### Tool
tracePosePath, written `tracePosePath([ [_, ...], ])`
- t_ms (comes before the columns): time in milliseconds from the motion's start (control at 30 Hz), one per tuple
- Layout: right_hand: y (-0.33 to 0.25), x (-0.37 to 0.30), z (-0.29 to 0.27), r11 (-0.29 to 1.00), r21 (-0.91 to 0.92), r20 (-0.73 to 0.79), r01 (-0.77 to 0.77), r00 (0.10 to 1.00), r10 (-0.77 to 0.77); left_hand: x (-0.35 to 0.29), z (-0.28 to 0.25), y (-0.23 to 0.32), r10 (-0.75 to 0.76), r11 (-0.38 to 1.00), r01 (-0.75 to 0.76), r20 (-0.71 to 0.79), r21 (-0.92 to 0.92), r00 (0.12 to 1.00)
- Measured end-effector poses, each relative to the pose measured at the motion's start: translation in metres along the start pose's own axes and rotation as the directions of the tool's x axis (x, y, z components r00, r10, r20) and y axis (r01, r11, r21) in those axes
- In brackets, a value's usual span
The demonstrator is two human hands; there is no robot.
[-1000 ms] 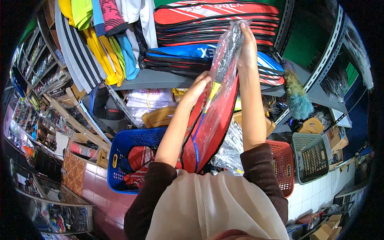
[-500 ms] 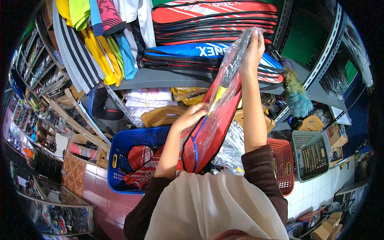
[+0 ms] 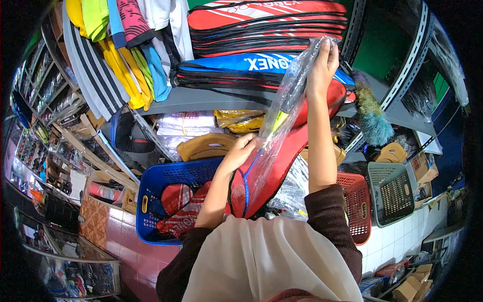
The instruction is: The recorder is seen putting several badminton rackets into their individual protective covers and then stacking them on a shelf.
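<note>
Holding a wrapped racket [image 3: 280,120]; clothing [image 3: 271,251] seems to hide its lower end.

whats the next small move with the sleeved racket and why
Perhaps steady the racket with the left hand and gently draw the clear plastic sleeve taut with the right hand: that hand pinches its upper end, the other grips lower down, and the plastic looks loose and wrinkled above the red cover.

Blue-and-yellow racket [image 3: 279,121] | inside clear crinkled plastic sleeve [image 3: 293,80] | slanted, head lowest | red black-edged elongated bag [image 3: 286,157] behind, slanted
</note>
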State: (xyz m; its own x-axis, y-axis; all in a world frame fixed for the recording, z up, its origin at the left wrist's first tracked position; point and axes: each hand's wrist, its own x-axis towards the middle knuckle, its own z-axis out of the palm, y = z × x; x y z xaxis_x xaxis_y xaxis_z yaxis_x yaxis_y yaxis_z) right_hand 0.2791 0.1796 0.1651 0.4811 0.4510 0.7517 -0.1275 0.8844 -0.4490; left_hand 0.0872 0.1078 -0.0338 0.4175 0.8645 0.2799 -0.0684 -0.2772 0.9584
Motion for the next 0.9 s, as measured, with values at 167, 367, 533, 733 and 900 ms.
tracePosePath([
  [167, -0.006, 0.002, -0.003, 1.0, 0.01, 0.002, -0.01, 1.0, 0.01, -0.003, 0.0, 0.003, 0.032, 0.996, -0.055, -0.302, -0.068, 0.953],
  [367, 0.01, 0.005, -0.016, 0.988, 0.012, -0.066, -0.154, 0.986, 0.155, -0.007, -0.003, 0.0, 0.144, 0.928, -0.328, -0.639, -0.178, 0.756],
  [533, 0.03, -0.005, -0.034, 0.936, -0.069, -0.085, -0.346, 0.936, 0.341, -0.009, -0.011, -0.012, 0.108, 0.915, -0.368, -0.781, -0.164, 0.615],
  [733, 0.059, -0.037, -0.028, 0.889, -0.302, 0.072, -0.344, 0.922, 0.381, -0.01, -0.005, -0.019, 0.13, 0.907, -0.392, -0.784, -0.153, 0.607],
  [900, 0.08, -0.035, -0.02, 0.882, -0.458, 0.227, -0.108, 0.945, 0.234, -0.013, -0.004, -0.012, 0.197, 0.918, -0.387, -0.745, -0.088, 0.638],
])
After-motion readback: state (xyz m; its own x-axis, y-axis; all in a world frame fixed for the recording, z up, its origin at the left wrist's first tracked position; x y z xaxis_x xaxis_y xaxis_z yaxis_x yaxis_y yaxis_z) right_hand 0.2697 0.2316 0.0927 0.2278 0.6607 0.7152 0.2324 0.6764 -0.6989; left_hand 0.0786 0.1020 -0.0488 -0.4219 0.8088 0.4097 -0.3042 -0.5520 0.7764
